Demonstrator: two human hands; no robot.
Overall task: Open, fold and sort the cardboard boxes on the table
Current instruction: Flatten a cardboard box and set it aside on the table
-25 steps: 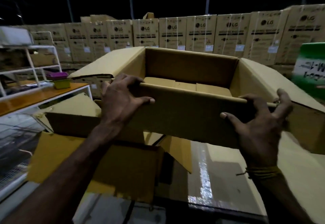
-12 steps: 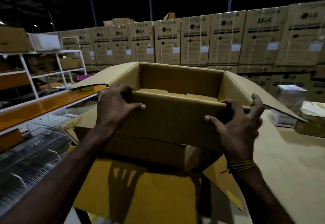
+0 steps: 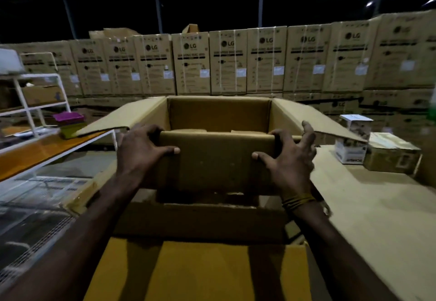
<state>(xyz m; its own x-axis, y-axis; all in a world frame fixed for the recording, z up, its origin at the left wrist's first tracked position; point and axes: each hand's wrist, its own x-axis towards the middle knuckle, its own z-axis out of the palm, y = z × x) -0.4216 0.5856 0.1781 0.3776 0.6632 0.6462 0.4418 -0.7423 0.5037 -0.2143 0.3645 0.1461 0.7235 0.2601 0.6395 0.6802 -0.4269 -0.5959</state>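
Observation:
I hold an open brown cardboard box up in front of me, its side flaps spread out left and right. My left hand grips the near wall at its left corner, fingers curled over the top edge, thumb on the outer face. My right hand grips the right corner the same way, fingers spread over the rim. Below it sits another open cardboard box, and a flat yellow-brown cardboard sheet lies nearest me.
The pale table stretches to the right with a small white carton and a low brown box at its far edge. A white rack with an orange shelf stands left, holding purple and green trays. Stacked LG cartons wall the back.
The held box has moved toward the middle of my view and sits squarer to me. My hands have drawn closer together on its near wall. My view has swung to the right.

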